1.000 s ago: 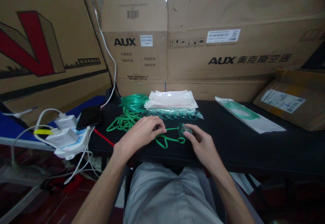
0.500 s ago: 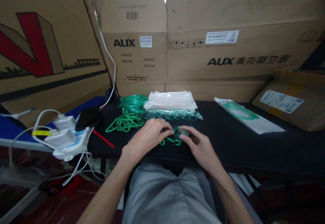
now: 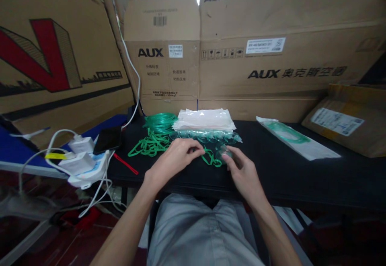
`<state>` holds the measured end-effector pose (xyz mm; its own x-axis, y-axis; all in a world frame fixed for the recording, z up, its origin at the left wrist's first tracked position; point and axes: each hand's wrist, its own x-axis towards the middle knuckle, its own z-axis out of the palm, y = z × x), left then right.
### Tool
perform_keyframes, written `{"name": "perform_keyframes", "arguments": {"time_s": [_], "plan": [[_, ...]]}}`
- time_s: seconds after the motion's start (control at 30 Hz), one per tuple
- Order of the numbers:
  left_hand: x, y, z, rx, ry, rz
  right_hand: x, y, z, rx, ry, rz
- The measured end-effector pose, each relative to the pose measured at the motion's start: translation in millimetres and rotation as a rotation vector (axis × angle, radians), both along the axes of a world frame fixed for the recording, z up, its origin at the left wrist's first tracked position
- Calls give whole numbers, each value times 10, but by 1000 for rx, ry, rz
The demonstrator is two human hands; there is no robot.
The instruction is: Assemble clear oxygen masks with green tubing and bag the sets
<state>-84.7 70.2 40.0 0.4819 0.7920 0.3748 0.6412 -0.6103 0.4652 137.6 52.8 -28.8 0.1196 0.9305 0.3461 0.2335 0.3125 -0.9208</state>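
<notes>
My right hand point(image 3: 243, 169) pinches a clear green oxygen mask point(image 3: 221, 152) between thumb and fingers, just above the black table. A green elastic strap point(image 3: 211, 159) hangs in a loop from the mask's left side. Its other end runs to the fingertips of my left hand point(image 3: 183, 153), which are pinched together on it. Behind the hands lies a row of clear green masks point(image 3: 208, 136), partly hidden by my left hand. A tangled heap of green straps point(image 3: 150, 145) is left of that hand, with coiled green tubing point(image 3: 161, 123) behind it.
White pouches point(image 3: 205, 119) are stacked at the back. A pouch with green tubing point(image 3: 298, 139) lies at right, near a taped carton point(image 3: 350, 117). At left are a black phone point(image 3: 107, 139), a power strip with chargers point(image 3: 87, 173) and a red strap point(image 3: 126, 163). Large cartons point(image 3: 256, 56) wall the back.
My right hand has moved right with the mask, away from my left hand. The strap between them now stretches out further. The camera view has shifted slightly.
</notes>
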Motion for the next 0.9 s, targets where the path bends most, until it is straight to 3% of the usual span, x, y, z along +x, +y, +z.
{"name": "perform_keyframes", "arguments": {"time_s": [0.23, 0.5, 0.77, 0.9], "plan": [[210, -50, -94, -62, -48, -126, -53, -63, 94, 20, 33, 43], [213, -32, -113, -27, 3, -137, -67, -55, 85, 31, 96, 98], [171, -24, -72, -120, -37, -186, -58, -58, 110, 41, 83, 130], [157, -18, -79, -42, 5, -161, -65, -73, 103, 19, 116, 170]]}}
